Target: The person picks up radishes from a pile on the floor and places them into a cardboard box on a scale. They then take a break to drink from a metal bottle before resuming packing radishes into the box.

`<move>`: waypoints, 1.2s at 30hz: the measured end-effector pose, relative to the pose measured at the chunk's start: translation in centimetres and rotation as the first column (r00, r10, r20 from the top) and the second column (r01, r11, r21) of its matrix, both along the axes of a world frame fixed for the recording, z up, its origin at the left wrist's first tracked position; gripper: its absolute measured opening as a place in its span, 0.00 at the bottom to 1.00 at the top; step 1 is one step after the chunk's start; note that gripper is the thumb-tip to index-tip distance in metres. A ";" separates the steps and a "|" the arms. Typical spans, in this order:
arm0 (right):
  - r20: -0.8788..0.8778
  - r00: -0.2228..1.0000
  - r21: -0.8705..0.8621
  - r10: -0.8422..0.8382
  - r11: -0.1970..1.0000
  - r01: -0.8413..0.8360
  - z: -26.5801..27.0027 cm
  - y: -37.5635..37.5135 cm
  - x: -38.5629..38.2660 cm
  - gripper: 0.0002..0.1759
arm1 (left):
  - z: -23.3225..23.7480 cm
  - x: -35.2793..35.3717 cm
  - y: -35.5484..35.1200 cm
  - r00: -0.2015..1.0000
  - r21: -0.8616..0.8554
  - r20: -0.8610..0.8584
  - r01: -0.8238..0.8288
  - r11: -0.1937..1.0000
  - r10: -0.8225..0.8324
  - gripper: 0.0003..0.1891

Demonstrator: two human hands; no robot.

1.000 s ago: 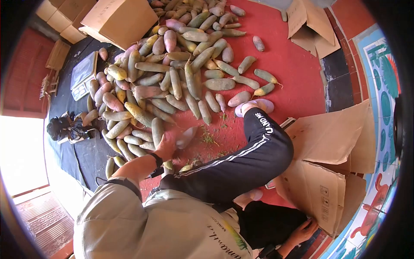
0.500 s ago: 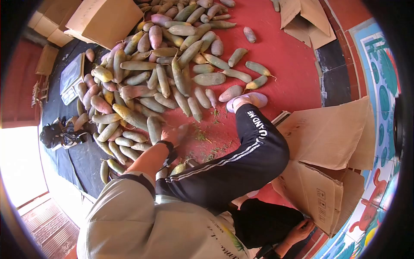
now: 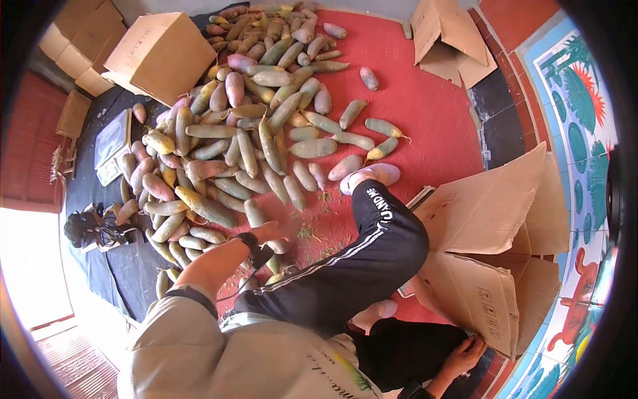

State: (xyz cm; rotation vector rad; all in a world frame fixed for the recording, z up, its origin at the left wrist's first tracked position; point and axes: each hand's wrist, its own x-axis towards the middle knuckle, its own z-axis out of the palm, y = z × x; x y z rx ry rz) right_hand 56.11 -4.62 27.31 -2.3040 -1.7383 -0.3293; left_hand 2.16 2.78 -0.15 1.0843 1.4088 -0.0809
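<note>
Blurred by motion, my left hand (image 3: 271, 233) reaches low over the red floor at the near edge of a large radish pile (image 3: 232, 139). A greenish radish (image 3: 254, 213) lies right beside its fingers, and another radish (image 3: 280, 247) shows just under it. The fingers are too smeared to tell whether they hold anything. Off to the right, my right hand (image 3: 467, 354) has its fingers curled on the lower edge of an open cardboard box (image 3: 475, 292), whose flaps stand out.
My bent leg (image 3: 359, 259) lies between the pile and the box. Farther back stand a closed carton (image 3: 156, 56) and an open carton (image 3: 452, 43). A flat scale-like device (image 3: 113, 146) and a black strapped item (image 3: 90, 226) sit left. Leaf scraps (image 3: 309, 233) litter the floor.
The whole view has shifted, with the pile now lower in the frame. My left hand, blurred in both frames, has come nearer my leg; my right hand stays at the box edge.
</note>
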 end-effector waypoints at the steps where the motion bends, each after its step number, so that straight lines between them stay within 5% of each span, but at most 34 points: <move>1: -0.007 1.000 0.013 0.001 1.000 -0.001 -0.1 -0.1 0.2 0.11 | 0.6 0.1 0.0 0.974 -0.022 0.044 -0.219 0.975 0.220 0.34; 2: 0.010 1.000 0.025 0.008 1.000 -0.008 -0.3 -0.2 0.4 0.11 | 1.3 0.2 0.3 0.899 -0.052 0.086 -0.426 0.903 0.429 0.31; 3: 0.026 1.000 0.037 0.014 0.999 -0.015 -0.5 -0.3 0.6 0.10 | 6.8 0.8 1.5 0.848 -0.144 0.194 -0.473 0.869 0.493 0.29; 4: 0.018 1.000 0.051 0.015 0.999 -0.016 -0.6 -0.3 0.6 0.10 | 8.1 1.1 2.2 0.849 -0.128 0.193 -0.475 0.871 0.492 0.29; 6: -0.038 0.999 0.071 0.005 0.998 -0.002 -0.5 -0.3 0.3 0.10 | 10.0 1.4 3.1 0.655 -0.099 0.519 -0.592 0.800 0.549 0.31; 8: -0.018 0.998 0.129 0.056 0.990 -0.053 -0.6 -0.2 0.0 0.10 | 14.3 2.5 4.9 0.613 -0.052 0.604 -0.608 0.792 0.510 0.34; 14: -0.018 0.997 0.182 0.080 0.980 -0.075 -1.9 -0.3 1.4 0.08 | 29.7 9.1 9.1 0.521 0.278 0.853 -0.493 0.824 0.024 0.36; 16: 0.031 0.992 0.245 0.120 0.962 -0.124 -1.9 -0.4 1.4 0.07 | 32.7 11.4 10.1 0.696 0.561 0.700 -0.399 0.725 -0.159 0.35; 21: -0.065 0.997 0.209 0.048 0.977 -0.034 -0.9 -1.0 0.2 0.06 | 37.6 18.6 10.7 0.697 0.775 0.611 -0.426 0.467 -0.377 0.33; 23: -0.068 0.997 0.216 0.025 0.976 -0.010 -1.1 -1.2 0.5 0.06 | 38.3 21.0 10.8 0.772 0.866 0.499 -0.420 0.274 -0.394 0.33; 30: -0.058 0.998 0.244 0.007 0.970 0.007 -1.9 -1.8 1.5 0.07 | 39.0 26.4 10.8 0.833 0.901 0.344 -0.422 -0.096 -0.433 0.31; 36: -0.051 0.998 0.264 0.030 0.964 -0.015 -1.7 -1.6 1.1 0.07 | 39.2 27.9 11.4 0.851 0.892 0.321 -0.419 -0.169 -0.416 0.30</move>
